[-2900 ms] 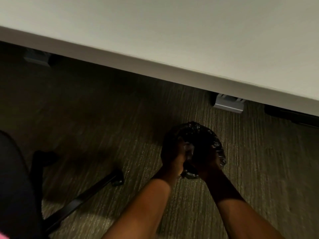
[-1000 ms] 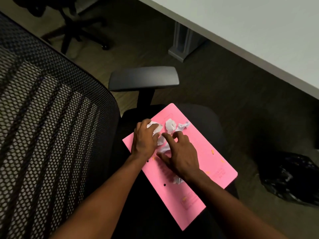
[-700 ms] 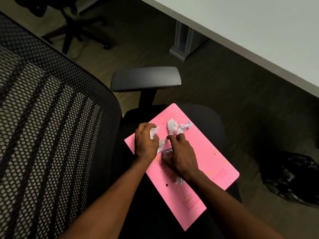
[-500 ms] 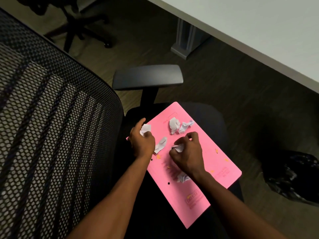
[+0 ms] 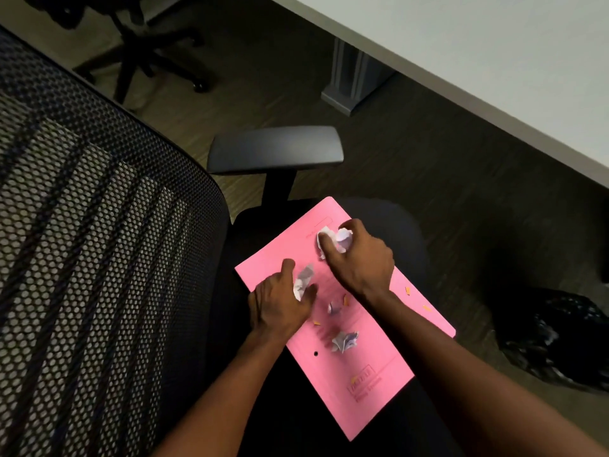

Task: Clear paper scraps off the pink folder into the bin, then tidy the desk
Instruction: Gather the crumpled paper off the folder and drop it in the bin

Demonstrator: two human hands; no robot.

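Observation:
A pink folder lies on the black seat of an office chair. My left hand rests on the folder's left edge, closed on a white paper scrap. At the folder's far end my right hand is closed around crumpled white scraps. A small scrap and a larger crumpled one lie loose on the folder between my forearms, along with tiny orange bits. The bin, lined with a black bag, stands on the floor at the right.
The chair's mesh backrest fills the left side and its armrest juts out above the folder. A white desk runs across the top right on a grey leg. Another chair's base stands at the top left.
From the bin by the desk, my hands came to the folder on the chair. Within the last half second my right hand reached to the far scraps and closed on them; my left took the scrap beside it.

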